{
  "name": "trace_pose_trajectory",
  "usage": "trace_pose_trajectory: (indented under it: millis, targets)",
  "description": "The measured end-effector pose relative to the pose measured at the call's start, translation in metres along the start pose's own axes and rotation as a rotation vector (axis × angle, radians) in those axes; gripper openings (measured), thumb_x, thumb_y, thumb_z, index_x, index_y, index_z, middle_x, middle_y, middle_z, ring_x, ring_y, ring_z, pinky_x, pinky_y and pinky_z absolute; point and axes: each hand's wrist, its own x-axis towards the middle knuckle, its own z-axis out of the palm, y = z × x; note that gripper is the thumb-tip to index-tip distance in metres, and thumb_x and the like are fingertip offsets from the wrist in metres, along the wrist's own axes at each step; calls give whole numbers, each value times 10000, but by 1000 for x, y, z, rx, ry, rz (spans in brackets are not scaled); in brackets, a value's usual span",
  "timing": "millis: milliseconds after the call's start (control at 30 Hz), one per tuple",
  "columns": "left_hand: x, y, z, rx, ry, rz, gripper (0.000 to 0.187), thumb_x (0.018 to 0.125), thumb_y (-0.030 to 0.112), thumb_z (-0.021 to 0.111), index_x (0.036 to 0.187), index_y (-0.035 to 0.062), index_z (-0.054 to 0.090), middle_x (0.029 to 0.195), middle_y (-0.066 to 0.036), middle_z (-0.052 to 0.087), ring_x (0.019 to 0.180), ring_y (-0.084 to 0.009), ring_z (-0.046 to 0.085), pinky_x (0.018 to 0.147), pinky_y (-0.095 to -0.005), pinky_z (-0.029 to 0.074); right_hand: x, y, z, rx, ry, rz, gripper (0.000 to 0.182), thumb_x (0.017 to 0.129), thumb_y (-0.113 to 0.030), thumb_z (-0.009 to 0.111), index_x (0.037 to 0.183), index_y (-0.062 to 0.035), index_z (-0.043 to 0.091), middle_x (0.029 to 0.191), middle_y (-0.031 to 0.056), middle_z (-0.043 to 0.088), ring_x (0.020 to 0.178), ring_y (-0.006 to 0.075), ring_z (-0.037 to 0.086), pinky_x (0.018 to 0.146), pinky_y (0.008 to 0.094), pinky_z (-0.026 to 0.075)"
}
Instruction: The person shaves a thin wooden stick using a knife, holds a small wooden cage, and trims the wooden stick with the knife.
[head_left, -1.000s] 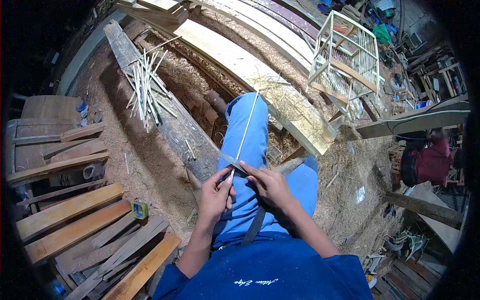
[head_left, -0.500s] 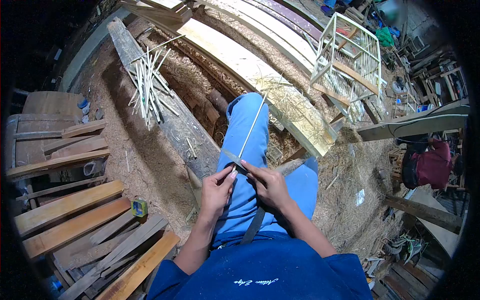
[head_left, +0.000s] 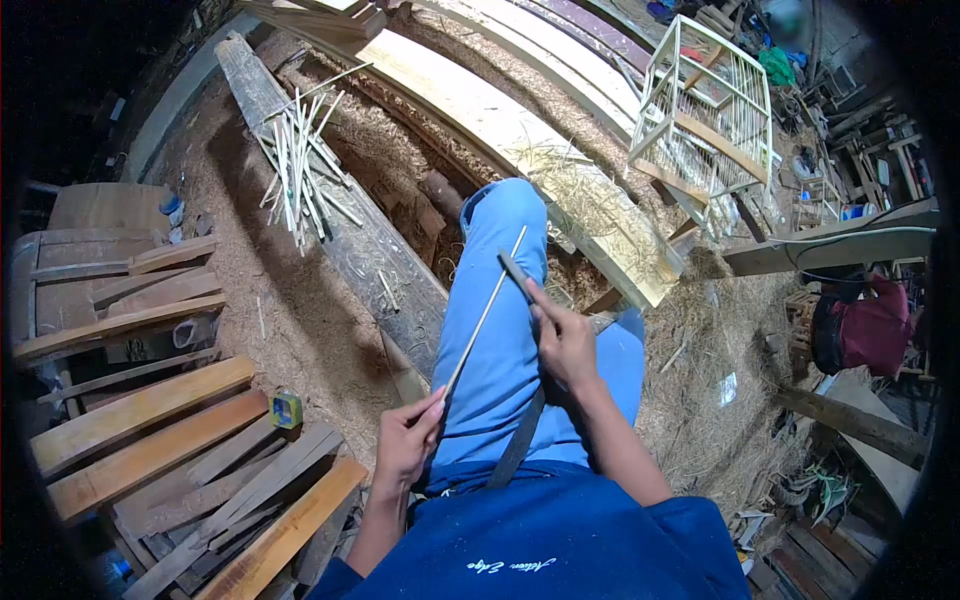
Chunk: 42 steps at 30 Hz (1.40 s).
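My left hand (head_left: 408,440) pinches the lower end of a thin pale wooden stick (head_left: 473,340), which slants up and away over my blue-trousered leg. In my right hand (head_left: 567,345) is a knife (head_left: 516,274), its grey blade angled up and left. Near the stick's far end, the blade's tip overlaps the stick in this view. A dark strip (head_left: 520,440) runs from below the right hand down toward my waist. To the left, a pile of similar pale sticks (head_left: 297,165) lies on a weathered plank (head_left: 375,255).
A wooden slatted cage (head_left: 705,110) stands at the upper right, beyond a broad pale board (head_left: 455,90) strewn with shavings. Planks (head_left: 150,410) and a yellow-green tape measure (head_left: 285,410) lie at the left. A person in a dark red top (head_left: 872,325) is at the far right.
My right hand and the knife have moved forward along the stick, away from the left hand. The left hand, holding the stick, has drawn back toward my body.
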Motion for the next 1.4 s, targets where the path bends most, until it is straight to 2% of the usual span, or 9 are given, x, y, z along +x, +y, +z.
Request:
trace_pose_trajectory:
  millis: [133, 433, 667, 733, 867, 1000, 1167, 1267, 1400]
  targets:
    - [-6, -3, 0, -58, -4, 2, 302, 963, 91, 661, 1251, 2, 668, 621, 39, 505, 481, -25, 384, 419, -190, 282, 20, -7, 0, -27, -48, 25, 384, 937, -146, 626, 1303, -257, 657, 978, 202, 709, 843, 370, 697, 746, 428, 544]
    - [71, 31, 58, 23, 13, 87, 321, 963, 145, 675, 1263, 29, 667, 621, 61, 508, 438, -17, 351, 382, -202, 262, -6, -27, 13, -77, -208, -193, 432, 907, -180, 663, 1318, -313, 642, 707, 141, 622, 633, 344, 631, 588, 468, 502]
    - [65, 27, 49, -20, -62, 27, 312, 970, 134, 660, 1262, 26, 667, 610, 59, 487, 434, -22, 349, 384, -200, 257, -7, -24, 9, -173, -189, -125, 401, 925, -213, 650, 1313, -312, 645, 727, 140, 642, 646, 344, 643, 590, 470, 503]
    - [54, 22, 42, -12, -71, 7, 325, 971, 140, 654, 1272, 15, 656, 606, 56, 476, 420, -26, 344, 380, -197, 253, 1, -12, 6, -201, -37, -44, 393, 927, -209, 645, 1307, -309, 651, 744, 151, 658, 673, 344, 658, 607, 459, 513]
    - [20, 13, 12, 12, -30, -39, 313, 956, 113, 670, 1250, 6, 670, 611, 45, 496, 463, -24, 368, 407, -190, 271, 17, 4, -4, -164, -31, 9, 374, 917, -106, 637, 1265, -232, 686, 929, 229, 696, 747, 385, 681, 678, 400, 534]
    - [-4, 2, -9, -13, -31, -12, 302, 968, 100, 653, 1249, -8, 666, 606, 45, 501, 469, -29, 384, 420, -190, 277, 41, 7, -9, -118, 4, 148, 355, 943, -127, 623, 1281, -219, 672, 938, 232, 696, 714, 319, 708, 655, 373, 524]
    - [5, 8, 1, -7, 2, 15, 306, 970, 94, 649, 1263, 10, 664, 613, 51, 500, 477, -25, 384, 420, -190, 278, 39, -14, -4, -62, -78, -100, 349, 939, -87, 625, 1262, -204, 688, 1031, 238, 699, 798, 302, 731, 709, 374, 551]
    - [33, 21, 29, 15, -23, 57, 318, 966, 102, 655, 1274, 22, 661, 621, 60, 499, 483, -20, 382, 420, -192, 281, 15, -30, 5, -41, -226, -19, 356, 916, -89, 656, 1258, -182, 689, 997, 220, 710, 831, 321, 729, 734, 384, 556]
    - [69, 35, 61, 61, -73, 168, 326, 966, 105, 654, 1284, 33, 659, 625, 71, 494, 486, -15, 378, 421, -198, 283, 4, -26, 9, 35, -176, -121, 352, 926, -190, 667, 1271, -259, 679, 851, 186, 700, 744, 356, 684, 679, 437, 534]
